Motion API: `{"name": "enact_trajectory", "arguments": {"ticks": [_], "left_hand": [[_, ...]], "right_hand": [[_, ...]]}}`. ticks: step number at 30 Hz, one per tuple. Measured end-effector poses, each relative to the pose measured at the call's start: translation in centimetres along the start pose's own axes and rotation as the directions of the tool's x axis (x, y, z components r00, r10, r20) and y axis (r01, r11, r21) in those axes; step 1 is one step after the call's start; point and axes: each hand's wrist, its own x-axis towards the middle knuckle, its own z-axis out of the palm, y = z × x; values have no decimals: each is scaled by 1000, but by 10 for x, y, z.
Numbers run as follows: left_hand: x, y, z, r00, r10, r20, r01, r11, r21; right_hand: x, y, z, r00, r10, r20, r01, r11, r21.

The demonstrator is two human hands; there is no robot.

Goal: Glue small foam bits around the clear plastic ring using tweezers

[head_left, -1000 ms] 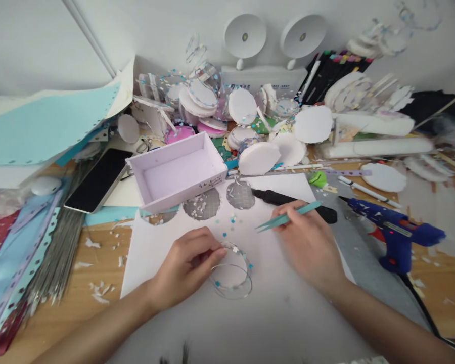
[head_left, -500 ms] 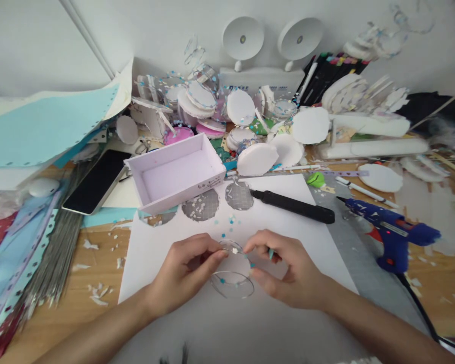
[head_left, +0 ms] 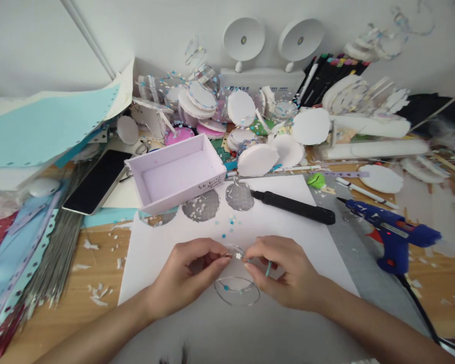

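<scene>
Both hands are low in the middle of the view, close together above a white sheet (head_left: 307,237) that lies on the table (head_left: 98,273). The left hand (head_left: 191,273) pinches the upper part of a clear ring (head_left: 235,305) between thumb and forefinger. The right hand (head_left: 284,273) pinches the same upper part from the other side, so the fingertips of the two hands nearly meet. The clear ring is a thin transparent hoop with small blue and white flakes on it. Its lower loop hangs in front of the hands, just over the white sheet. In the right hand there is also a pair of teal tweezers (head_left: 267,268), tucked under the curled fingers, and only a short piece of it shows.

Behind the hands the white sheet has round holes (head_left: 239,196), and a grey gridded mat shows through them. A lilac box (head_left: 176,177) stands open at the far left edge of the sheet. A black pen-shaped tool (head_left: 293,207) lies across the far right corner of the sheet. A blue glue gun (head_left: 392,235) rests on the right, well apart from the hands. A dark phone (head_left: 96,181) lies left of the lilac box. Many white foam discs (head_left: 258,158) are piled at the back.
</scene>
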Motion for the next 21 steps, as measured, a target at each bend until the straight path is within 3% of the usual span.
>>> {"name": "enact_trajectory", "arguments": {"ticks": [21], "left_hand": [[-1, 0, -2, 1000, 5, 1, -5, 999, 37]], "right_hand": [[4, -3, -4, 999, 37, 22, -37, 999, 13]]}}
